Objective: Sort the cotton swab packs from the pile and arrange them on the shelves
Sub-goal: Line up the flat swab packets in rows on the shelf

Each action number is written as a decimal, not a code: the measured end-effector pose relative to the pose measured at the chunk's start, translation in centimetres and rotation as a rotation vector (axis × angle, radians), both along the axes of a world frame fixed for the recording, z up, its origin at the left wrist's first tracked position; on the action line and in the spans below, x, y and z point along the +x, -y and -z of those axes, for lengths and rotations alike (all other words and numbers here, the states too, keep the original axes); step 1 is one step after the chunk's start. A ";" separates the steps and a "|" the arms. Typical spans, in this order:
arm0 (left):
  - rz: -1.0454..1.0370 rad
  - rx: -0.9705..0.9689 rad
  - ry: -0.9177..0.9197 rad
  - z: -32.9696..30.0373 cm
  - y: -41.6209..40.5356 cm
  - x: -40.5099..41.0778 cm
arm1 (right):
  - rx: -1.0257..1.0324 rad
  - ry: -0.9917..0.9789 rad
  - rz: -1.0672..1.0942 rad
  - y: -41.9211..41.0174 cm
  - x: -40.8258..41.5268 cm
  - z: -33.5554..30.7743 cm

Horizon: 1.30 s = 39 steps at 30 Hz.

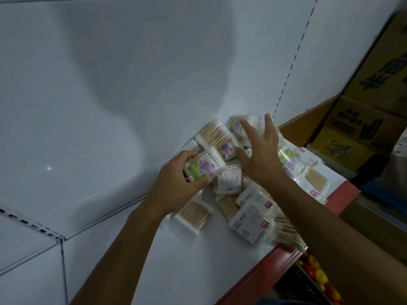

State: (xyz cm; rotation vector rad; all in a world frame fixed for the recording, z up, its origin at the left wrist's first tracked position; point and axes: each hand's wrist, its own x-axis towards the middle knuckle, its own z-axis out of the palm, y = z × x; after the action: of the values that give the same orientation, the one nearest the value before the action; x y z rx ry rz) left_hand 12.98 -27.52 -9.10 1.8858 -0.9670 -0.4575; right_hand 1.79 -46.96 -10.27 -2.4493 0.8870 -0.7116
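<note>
While most packs lie jumbled, sorting looks barely begun: no tidy row shows on the white shelf [154, 249]. At nine o'clock of the pile [246, 194], the left hand [176, 186] grips a rose-printed swab pack [203, 167]; at three o'clock, the right hand [259, 155] hovers with spread, empty fingers.

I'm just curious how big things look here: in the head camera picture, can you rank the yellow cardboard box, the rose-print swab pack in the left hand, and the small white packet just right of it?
1. Yellow cardboard box, though partly hidden and farther away.
2. Rose-print swab pack, gripped by the left hand.
3. Small white packet, only slightly smaller-looking, so unsure.
</note>
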 end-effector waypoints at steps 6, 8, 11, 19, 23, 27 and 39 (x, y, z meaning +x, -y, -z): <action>-0.028 -0.010 -0.057 0.2 0.4 0.5 | 0.075 0.011 -0.016 1.2 1.9 0.0; -0.048 -0.022 -0.061 0.3 0.4 0.6 | 0.062 0.064 0.000 1.3 1.9 -0.1; -0.077 -0.063 -0.079 0.2 0.5 0.6 | 0.034 0.226 0.032 0.8 1.2 -0.4; -0.275 -0.295 -0.132 -1.5 -1.4 -0.5 | 0.127 0.464 -0.097 -4.3 -1.1 -2.5; -0.351 -0.371 -0.171 -1.8 -3.9 -0.3 | 0.248 0.352 -0.227 -8.7 -1.3 -2.9; -0.347 -0.379 -0.186 -1.3 -7.0 -0.5 | 0.267 0.183 -0.330 -13.2 -0.2 -1.7; -0.665 -0.333 -0.281 2.0 -16.3 -2.2 | 0.513 0.208 -0.523 -21.8 3.3 2.4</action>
State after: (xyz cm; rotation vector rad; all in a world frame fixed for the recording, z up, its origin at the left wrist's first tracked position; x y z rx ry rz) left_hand 10.78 -11.26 -11.07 1.6572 -0.1826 -0.1393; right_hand 5.10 -25.13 -12.63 -1.9694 0.2730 -0.4614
